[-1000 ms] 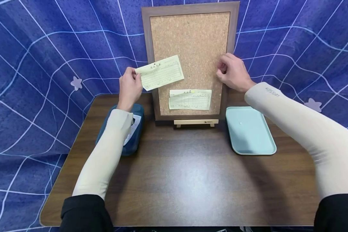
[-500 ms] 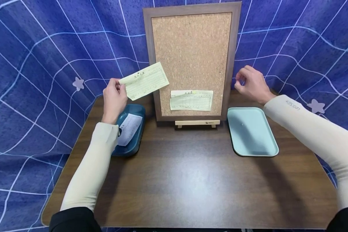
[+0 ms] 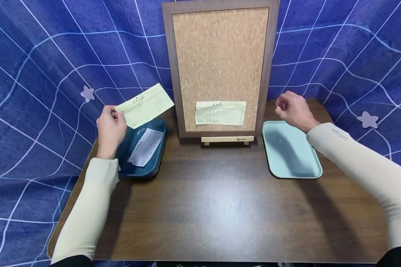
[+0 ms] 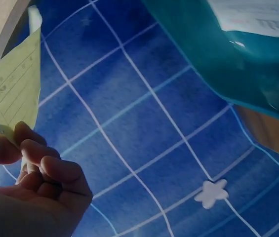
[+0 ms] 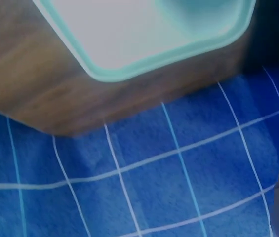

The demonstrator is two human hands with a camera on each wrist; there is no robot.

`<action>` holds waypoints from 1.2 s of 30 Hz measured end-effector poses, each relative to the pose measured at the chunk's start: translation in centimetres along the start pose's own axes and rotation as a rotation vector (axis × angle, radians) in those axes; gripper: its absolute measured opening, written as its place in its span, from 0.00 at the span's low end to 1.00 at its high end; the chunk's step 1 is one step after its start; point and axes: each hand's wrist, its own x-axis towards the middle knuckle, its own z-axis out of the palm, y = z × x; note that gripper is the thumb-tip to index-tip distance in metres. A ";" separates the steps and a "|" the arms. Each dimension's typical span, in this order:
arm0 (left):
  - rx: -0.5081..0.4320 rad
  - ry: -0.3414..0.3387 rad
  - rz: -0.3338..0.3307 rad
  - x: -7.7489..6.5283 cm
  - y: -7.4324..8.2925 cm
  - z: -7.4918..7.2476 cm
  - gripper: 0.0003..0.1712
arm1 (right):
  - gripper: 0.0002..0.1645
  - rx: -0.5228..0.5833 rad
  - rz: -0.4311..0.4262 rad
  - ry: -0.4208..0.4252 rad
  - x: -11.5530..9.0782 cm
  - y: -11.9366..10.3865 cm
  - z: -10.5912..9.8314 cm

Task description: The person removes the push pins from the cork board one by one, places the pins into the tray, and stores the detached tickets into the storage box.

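Observation:
My left hand [image 3: 111, 129] pinches one end of a pale yellow printed paper form [image 3: 145, 106], tilted above the dark blue tray [image 3: 160, 155]. The left wrist view shows this form [image 4: 18, 81] curling up from between thumb and fingers. A white printed slip [image 3: 147, 147] lies in the blue tray. Over the back of the pale teal tray [image 3: 292, 155] hovers my right hand [image 3: 295, 111], its fingers curled and thumb close to them; nothing visible is between them. Another form [image 3: 220, 113] is on the lower part of the cork board [image 3: 222, 59], with a small yellow spot at its top.
The framed board stands on a small wooden easel foot [image 3: 227, 139] at the back of the brown table [image 3: 217, 200]. A tiny pale object [image 3: 280, 141] lies in the teal tray. Behind hangs a blue curtain [image 3: 120, 48] with white lines and star shapes.
My left hand has carried the form away from the board, left and down, over the blue tray. My right hand has moved right from the board's edge to above the teal tray.

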 end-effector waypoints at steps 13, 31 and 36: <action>0.193 -0.171 -0.120 -4.0 -5.4 -2.1 0.21 | 0.03 0.058 0.199 -0.254 -4.1 2.8 2.4; 0.253 -0.642 -0.021 -6.4 -6.2 -0.7 0.15 | 0.01 0.081 0.166 -0.394 -7.2 4.4 5.5; 0.240 -0.708 -0.052 -6.4 -6.3 -0.5 0.15 | 0.03 0.079 0.168 -0.398 -7.5 4.4 5.7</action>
